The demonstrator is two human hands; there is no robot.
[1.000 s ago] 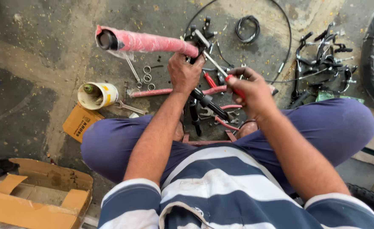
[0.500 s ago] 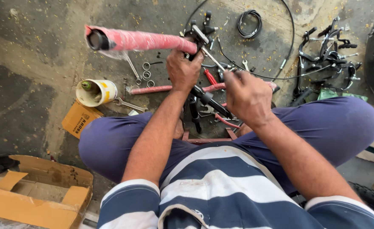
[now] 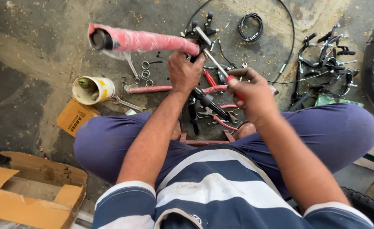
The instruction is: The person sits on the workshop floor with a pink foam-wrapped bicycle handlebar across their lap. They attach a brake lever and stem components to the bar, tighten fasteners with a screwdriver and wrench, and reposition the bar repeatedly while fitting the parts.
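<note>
Left hand (image 3: 184, 70) clamps the pink-wrapped handlebar (image 3: 146, 41) near its brake lever mount; right hand (image 3: 250, 91) pinches a red-handled screwdriver (image 3: 215, 63). We judge fastening underway; next calls for steady turning.

A: Left hand (image 3: 186, 70) grips red-wrapped handlebar (image 3: 146, 41) near its clamp; right hand (image 3: 250, 91) closed on red-handled screwdriver (image 3: 215, 63), tip at the clamp.
B: Surroundings?
A: Cup (image 3: 92, 90) on floor, left; cable coil (image 3: 250, 21) beyond; cardboard box (image 3: 30, 191) lower left; brake parts (image 3: 327, 55) right.
</note>
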